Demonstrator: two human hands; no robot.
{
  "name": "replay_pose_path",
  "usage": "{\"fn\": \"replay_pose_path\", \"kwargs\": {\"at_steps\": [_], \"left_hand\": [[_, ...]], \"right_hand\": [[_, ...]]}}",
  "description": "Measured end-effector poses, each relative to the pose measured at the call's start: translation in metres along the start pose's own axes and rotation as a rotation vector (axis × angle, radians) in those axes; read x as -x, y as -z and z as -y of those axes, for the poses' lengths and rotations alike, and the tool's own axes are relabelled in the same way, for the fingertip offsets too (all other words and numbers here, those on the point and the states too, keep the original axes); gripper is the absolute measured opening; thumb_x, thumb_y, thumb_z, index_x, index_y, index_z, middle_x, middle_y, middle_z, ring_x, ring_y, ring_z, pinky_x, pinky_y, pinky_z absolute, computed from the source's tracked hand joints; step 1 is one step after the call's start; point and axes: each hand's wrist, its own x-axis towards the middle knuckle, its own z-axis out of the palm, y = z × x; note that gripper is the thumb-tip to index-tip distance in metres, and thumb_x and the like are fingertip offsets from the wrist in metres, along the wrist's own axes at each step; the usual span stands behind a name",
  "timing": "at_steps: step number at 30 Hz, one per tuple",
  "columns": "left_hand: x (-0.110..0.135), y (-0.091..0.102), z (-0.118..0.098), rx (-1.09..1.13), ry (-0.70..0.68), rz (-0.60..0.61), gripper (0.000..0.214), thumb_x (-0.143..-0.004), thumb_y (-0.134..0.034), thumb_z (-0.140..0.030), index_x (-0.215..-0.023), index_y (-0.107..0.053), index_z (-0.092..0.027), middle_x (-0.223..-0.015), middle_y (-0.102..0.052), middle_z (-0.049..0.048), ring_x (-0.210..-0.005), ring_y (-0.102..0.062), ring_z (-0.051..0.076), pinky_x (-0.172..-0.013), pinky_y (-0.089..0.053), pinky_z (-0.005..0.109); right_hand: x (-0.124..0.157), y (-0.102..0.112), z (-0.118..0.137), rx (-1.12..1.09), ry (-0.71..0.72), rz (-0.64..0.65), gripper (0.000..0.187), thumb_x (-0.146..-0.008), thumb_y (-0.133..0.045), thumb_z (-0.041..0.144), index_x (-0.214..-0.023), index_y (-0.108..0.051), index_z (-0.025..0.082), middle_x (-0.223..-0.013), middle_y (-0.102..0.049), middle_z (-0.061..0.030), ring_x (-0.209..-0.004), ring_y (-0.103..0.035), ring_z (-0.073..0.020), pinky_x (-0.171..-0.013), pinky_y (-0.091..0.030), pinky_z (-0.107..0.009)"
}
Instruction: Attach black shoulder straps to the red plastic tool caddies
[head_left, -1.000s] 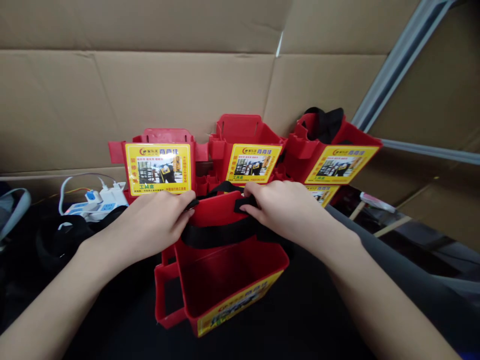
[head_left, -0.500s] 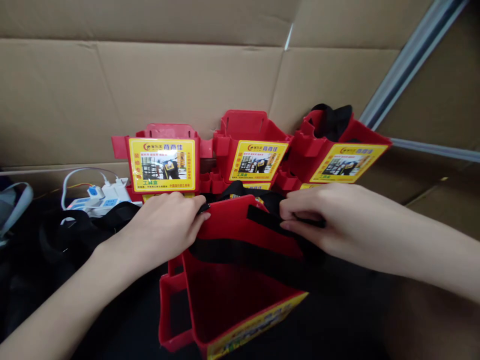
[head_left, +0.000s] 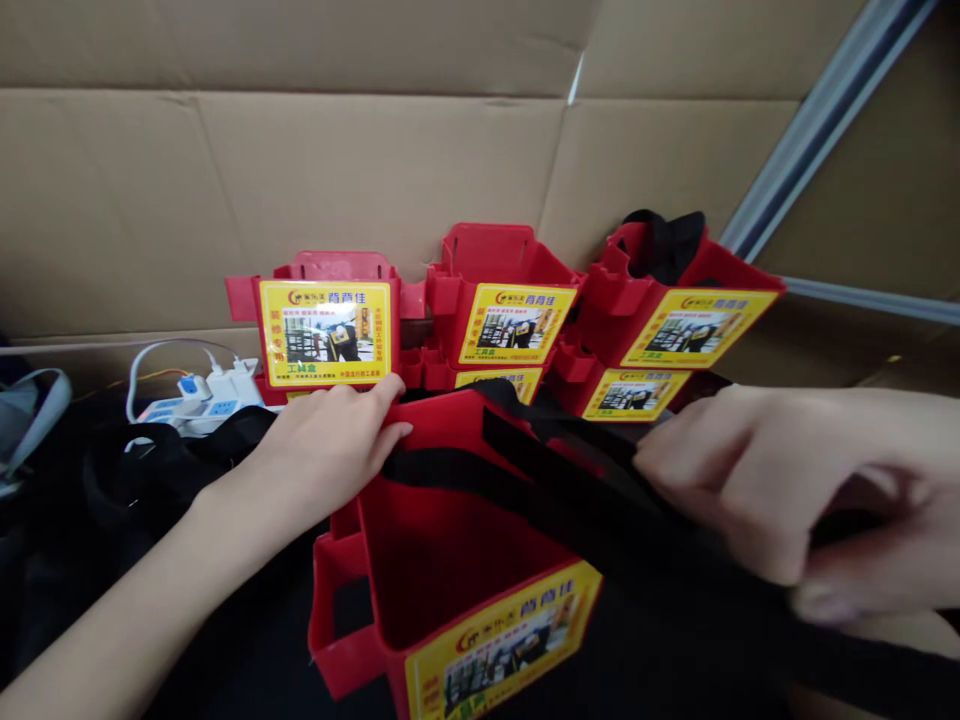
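Observation:
A red plastic tool box [head_left: 382,650] with a yellow picture label stands tilted in front of me, its opening facing up. My left hand [head_left: 322,440] is closed on the back left edge of this box, thumb on the inner side. A black webbing strap [head_left: 457,472] runs through the back wall and stretches across the opening to the right. My right hand [head_left: 780,480], slightly blurred, has its fingers wrapped round the strap at the right. The strap's far end passes below that hand toward the lower right corner.
Behind stand more red tool boxes [head_left: 326,330], stacked against a cardboard wall [head_left: 375,160]; black strap lies in the rightmost box [head_left: 705,325]. At left are a white power strip [head_left: 225,400] with plugs and cables, and loose black straps [head_left: 210,440]. A metal bar [head_left: 817,120] slants at upper right.
My right hand has moved right and toward me, drawing the strap out from the box's back wall. The box has tipped so its front label shows more. My left hand has stayed put.

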Motion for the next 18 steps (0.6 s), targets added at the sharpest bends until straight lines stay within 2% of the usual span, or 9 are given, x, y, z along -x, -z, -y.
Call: {"fn": "replay_pose_path", "kwargs": {"at_steps": [2,3,6,9,12,14,15,18], "left_hand": [[-0.001,-0.001,0.001,0.016,-0.031,0.018,0.030,-0.090,-0.033,-0.038,-0.106,-0.052,-0.021,-0.089,-0.067,0.0107,-0.080,-0.065,0.030,-0.058,-0.044,0.034],[-0.001,-0.001,0.000,0.023,-0.042,0.024,0.030,-0.090,-0.033,-0.038,-0.103,-0.054,-0.021,-0.088,-0.067,0.0100,-0.079,-0.065,0.029,-0.059,-0.044,0.034],[0.000,0.000,-0.001,0.043,-0.049,0.028,0.028,-0.090,-0.034,-0.039,-0.098,-0.055,-0.023,-0.085,-0.067,0.0076,-0.077,-0.065,0.028,-0.059,-0.044,0.035],[0.001,0.001,-0.002,0.037,-0.045,0.018,0.027,-0.089,-0.035,-0.038,-0.098,-0.055,-0.023,-0.085,-0.067,0.0077,-0.076,-0.065,0.028,-0.059,-0.043,0.035],[0.002,0.002,-0.003,0.055,-0.059,0.013,0.025,-0.089,-0.036,-0.038,-0.095,-0.056,-0.023,-0.083,-0.067,0.0071,-0.075,-0.064,0.028,-0.058,-0.043,0.034],[0.003,0.004,-0.004,0.074,-0.077,-0.001,0.023,-0.089,-0.037,-0.036,-0.093,-0.056,-0.024,-0.083,-0.067,0.0063,-0.075,-0.065,0.027,-0.058,-0.042,0.033],[0.003,0.005,-0.004,0.076,-0.083,-0.008,0.022,-0.088,-0.038,-0.035,-0.092,-0.056,-0.023,-0.082,-0.067,0.0060,-0.074,-0.064,0.026,-0.057,-0.041,0.033],[0.004,0.007,-0.006,0.053,-0.088,-0.014,0.020,-0.088,-0.038,-0.033,-0.089,-0.055,-0.023,-0.076,-0.066,0.0051,-0.069,-0.064,0.025,-0.054,-0.038,0.031]], "right_hand": [[-0.008,0.016,-0.003,-0.148,0.093,0.357,0.052,-0.070,-0.047,0.065,-0.054,-0.058,0.016,-0.054,-0.051,0.0077,-0.054,-0.050,-0.0027,-0.057,-0.038,-0.019],[-0.014,0.021,-0.004,-0.121,0.112,0.444,0.042,-0.076,-0.051,0.055,-0.061,-0.061,0.017,-0.062,-0.055,0.0060,-0.060,-0.053,-0.0041,-0.060,-0.040,-0.019],[-0.034,0.022,-0.009,0.076,0.099,0.413,0.021,-0.082,-0.054,0.034,-0.070,-0.059,0.018,-0.068,-0.058,0.0028,-0.061,-0.054,-0.0076,-0.056,-0.041,-0.018],[-0.045,0.008,-0.007,0.209,0.128,0.317,0.016,-0.081,-0.057,0.034,-0.081,-0.059,0.018,-0.073,-0.061,0.0003,-0.062,-0.056,-0.0107,-0.054,-0.043,-0.020],[-0.047,-0.008,0.006,0.234,0.199,0.081,0.020,-0.087,-0.048,0.033,-0.094,-0.059,0.018,-0.090,-0.064,-0.0045,-0.079,-0.059,-0.0144,-0.070,-0.046,-0.025],[-0.046,-0.021,0.019,0.272,0.240,-0.009,0.025,-0.090,-0.044,0.034,-0.096,-0.060,0.017,-0.098,-0.063,-0.0075,-0.090,-0.059,-0.0175,-0.080,-0.045,-0.030],[-0.046,-0.029,0.024,0.303,0.260,0.001,0.027,-0.089,-0.044,0.036,-0.097,-0.061,0.016,-0.100,-0.063,-0.0086,-0.094,-0.058,-0.0192,-0.084,-0.044,-0.032],[-0.051,-0.059,0.036,0.386,0.303,0.151,0.035,-0.084,-0.053,0.040,-0.107,-0.060,0.014,-0.102,-0.063,-0.0119,-0.096,-0.058,-0.0235,-0.086,-0.044,-0.038]]}}
